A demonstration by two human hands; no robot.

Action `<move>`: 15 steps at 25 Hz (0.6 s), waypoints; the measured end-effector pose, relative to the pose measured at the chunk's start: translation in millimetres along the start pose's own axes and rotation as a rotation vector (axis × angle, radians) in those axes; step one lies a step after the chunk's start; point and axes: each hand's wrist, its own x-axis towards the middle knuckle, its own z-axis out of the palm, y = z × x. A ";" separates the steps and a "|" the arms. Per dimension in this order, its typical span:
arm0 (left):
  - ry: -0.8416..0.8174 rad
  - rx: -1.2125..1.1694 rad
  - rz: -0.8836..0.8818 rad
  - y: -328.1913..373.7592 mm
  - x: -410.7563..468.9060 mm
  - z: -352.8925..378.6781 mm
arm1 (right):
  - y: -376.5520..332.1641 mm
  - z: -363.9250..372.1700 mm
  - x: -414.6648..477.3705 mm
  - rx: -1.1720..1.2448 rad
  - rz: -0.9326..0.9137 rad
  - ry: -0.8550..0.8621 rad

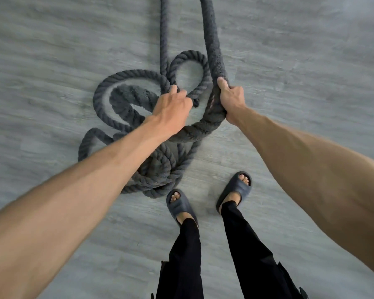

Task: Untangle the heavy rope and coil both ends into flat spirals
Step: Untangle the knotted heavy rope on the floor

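Currently: heavy rope [125,78] lies tangled on the floor [300,61]. Its crossed loops are heaped just ahead of the feet, on the left arm's side. Two strands run straight away from the person, out past the top edge. Right hand [232,100] grips the thicker right-hand strand, fingers [221,83] wrapped round it. Left hand [173,106] is at the small loop, fingers curled over a strand. Judgement: the next pull should follow the long strand's axis, away from the heap.
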 end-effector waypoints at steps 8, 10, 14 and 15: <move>-0.535 0.106 -0.198 -45.5 -13.1 -21.6 | 3.0 7.1 -9.0 -0.049 -0.055 -0.017; -0.654 -0.208 -0.318 -55.2 -18.7 -16.5 | 7.9 8.3 -3.3 -0.045 -0.036 0.034; -0.707 -0.814 -0.595 -72.6 -54.9 38.5 | 35.2 25.8 -3.8 -0.064 0.050 0.039; -0.695 -1.004 -0.703 -71.6 -70.0 53.3 | 44.0 33.4 -23.3 -0.068 0.098 -0.014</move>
